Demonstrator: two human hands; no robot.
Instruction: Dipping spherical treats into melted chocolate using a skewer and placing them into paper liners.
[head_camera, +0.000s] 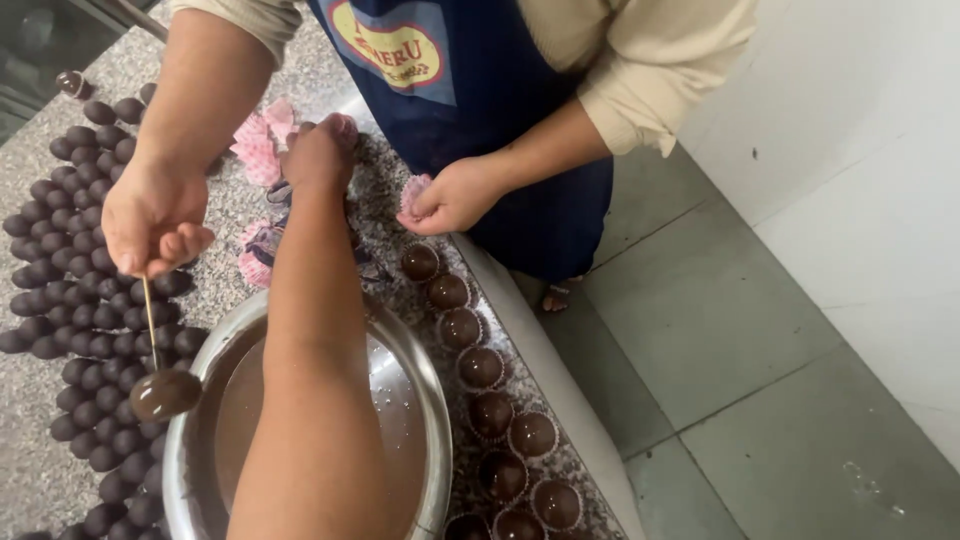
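While the person's left hand (320, 152) reaches far across the steel bowl (190, 400) of melted chocolate, its fingers curl down onto the pink paper cups (262, 148) lying just beside and under it. I judge this to be the cup-fetching step; separating one thin cup from the pile would call for a light pinch. Nearer than the hand and to its left, a co-worker's hand (150, 215) holds a stick (150, 315) bearing a dipped ball (165, 393). Whether the fingers already grip a cup is hidden. The right hand is out of view.
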